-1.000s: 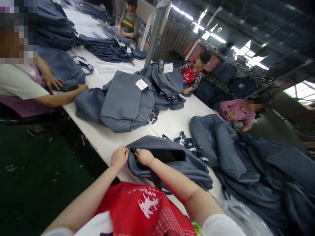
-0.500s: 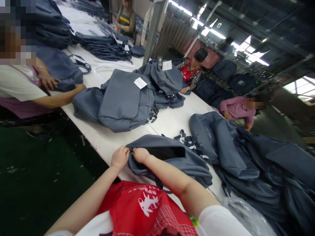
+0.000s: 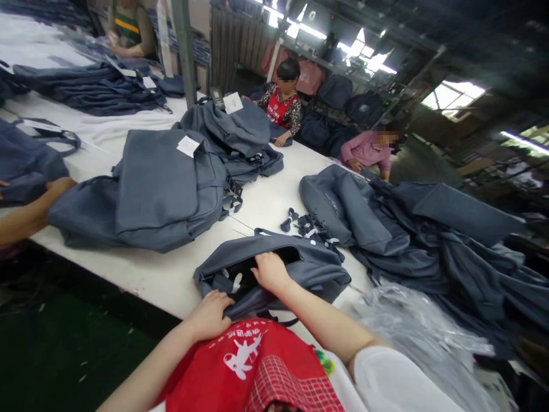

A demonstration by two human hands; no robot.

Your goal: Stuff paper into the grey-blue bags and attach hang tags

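A blue-grey bag lies on the white table in front of me, its long opening spread and its dark inside showing. My left hand is closed on the near edge of the opening at its left end. Over the middle of the opening is my right hand, fingers curled down at the dark inside; what they hold, if anything, is hidden. Between my hands, a strap with a white band shows inside the bag. Just behind lie several small strap bundles.
A large tagged bag stands at the left, beside another person's hand. More bags are heaped at the right, with clear plastic nearer me. Two people work across the table.
My hands have moved apart from the left end of the opening, my right hand to the middle. The opening is wider and the strap inside now shows. The view has turned right.
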